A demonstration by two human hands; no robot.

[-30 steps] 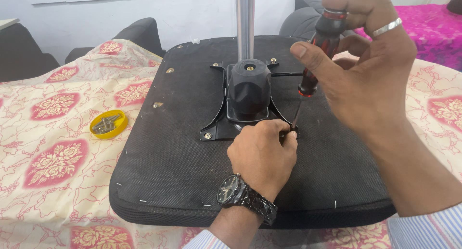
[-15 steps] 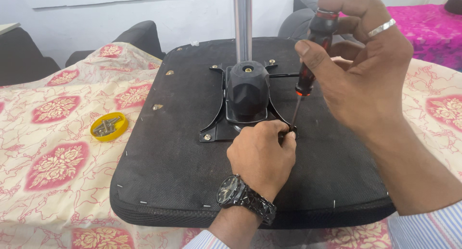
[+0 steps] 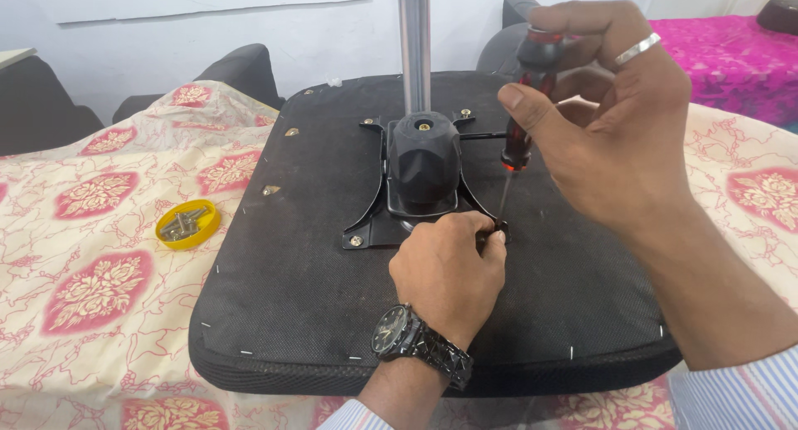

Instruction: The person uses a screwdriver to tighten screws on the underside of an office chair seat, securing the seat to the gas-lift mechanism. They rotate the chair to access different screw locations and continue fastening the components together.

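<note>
An upturned black chair seat [image 3: 316, 289] lies on a floral cloth, with a black metal mechanism plate [image 3: 422, 174] and a steel gas cylinder [image 3: 413, 43] rising from it. My right hand [image 3: 611, 122] grips a red and black screwdriver [image 3: 522, 118] held upright, its tip down at the plate's near right corner. My left hand [image 3: 449, 272], with a dark wristwatch, is closed around the screwdriver tip and the screw there; the screw itself is hidden by the fingers.
A yellow lid [image 3: 188, 224] holding several screws sits on the cream and red floral cloth [image 3: 91, 289] to the left. Dark chair parts [image 3: 241, 72] stand behind, and a magenta cloth [image 3: 731, 56] lies at the back right.
My right hand and the screwdriver have shifted slightly, the handle turning in my fingers. My left hand stays at the plate's corner.
</note>
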